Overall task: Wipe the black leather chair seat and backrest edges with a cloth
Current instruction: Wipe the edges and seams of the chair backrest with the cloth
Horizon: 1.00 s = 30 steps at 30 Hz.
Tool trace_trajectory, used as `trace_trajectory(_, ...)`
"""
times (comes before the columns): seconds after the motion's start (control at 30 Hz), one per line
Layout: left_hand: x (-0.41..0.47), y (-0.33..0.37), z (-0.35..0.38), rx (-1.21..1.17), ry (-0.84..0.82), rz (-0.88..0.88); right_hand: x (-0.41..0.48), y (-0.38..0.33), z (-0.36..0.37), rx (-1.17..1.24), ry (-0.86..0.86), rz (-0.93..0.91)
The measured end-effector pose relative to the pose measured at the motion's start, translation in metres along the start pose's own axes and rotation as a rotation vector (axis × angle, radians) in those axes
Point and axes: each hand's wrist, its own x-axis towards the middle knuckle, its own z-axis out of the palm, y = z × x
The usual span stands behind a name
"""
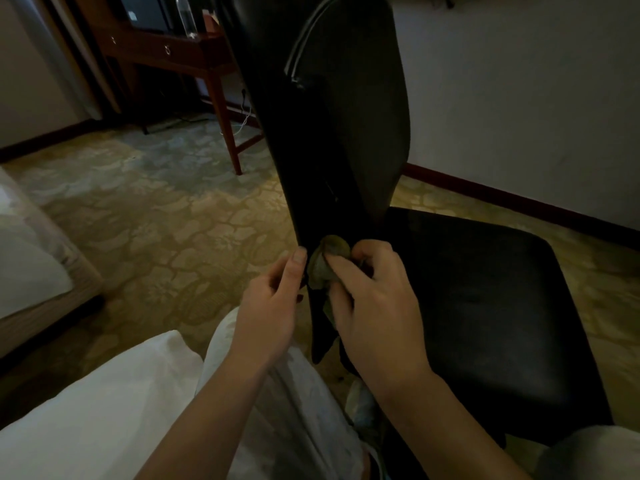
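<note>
The black leather chair's backrest (332, 109) rises edge-on through the middle of the view, and its seat (485, 299) spreads to the right. A small olive-green cloth (327, 259) is bunched against the lower edge of the backrest. My right hand (374, 306) grips the cloth with curled fingers and presses it to the leather. My left hand (273, 303) sits on the other side of the edge, thumb up beside the cloth, fingers curled round the backrest's lower edge.
A wooden desk (180, 53) with a clear bottle (187, 15) stands at the back left. Patterned carpet (156, 220) covers the floor. A bed corner (31, 265) lies at the left, and a white wall with dark baseboard (519, 199) runs behind the chair.
</note>
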Motion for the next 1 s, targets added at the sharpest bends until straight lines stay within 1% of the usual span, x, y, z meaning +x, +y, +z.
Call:
trace_trajectory(0.07,0.001,0.000,-0.001,0.018,-0.003,0.000,-0.005,0.002,0.005,-0.038,-0.041,0.014)
trace_trajectory(0.17,0.002,-0.001,-0.001,0.014,-0.004,-0.006,-0.023,0.013,0.014,-0.097,-0.164,0.049)
trace_trajectory(0.23,0.002,-0.001,-0.001,0.010,-0.004,-0.007,-0.035,0.021,0.019,-0.094,-0.207,0.062)
trace_trajectory(0.3,0.002,-0.002,0.000,0.008,0.011,-0.007,-0.040,0.024,0.016,-0.047,-0.183,0.065)
trace_trajectory(0.43,0.002,-0.002,0.000,0.017,0.024,-0.011,-0.022,0.010,0.003,0.016,-0.016,0.017)
trace_trajectory(0.5,0.001,-0.001,0.000,0.019,0.026,-0.009,-0.008,0.004,0.000,0.006,0.017,-0.001)
trace_trajectory(0.6,0.002,0.000,0.000,0.019,0.028,-0.017,-0.004,0.003,0.006,-0.021,-0.017,-0.007)
trace_trajectory(0.73,0.003,-0.001,-0.002,0.024,0.006,-0.027,-0.027,0.015,0.019,-0.086,-0.164,0.042)
trace_trajectory(0.8,0.003,-0.002,-0.002,0.025,0.003,-0.020,-0.036,0.020,0.020,-0.077,-0.195,0.062)
trace_trajectory(1.0,0.003,-0.002,-0.001,0.025,0.001,-0.010,-0.012,0.006,0.002,-0.029,0.015,0.013)
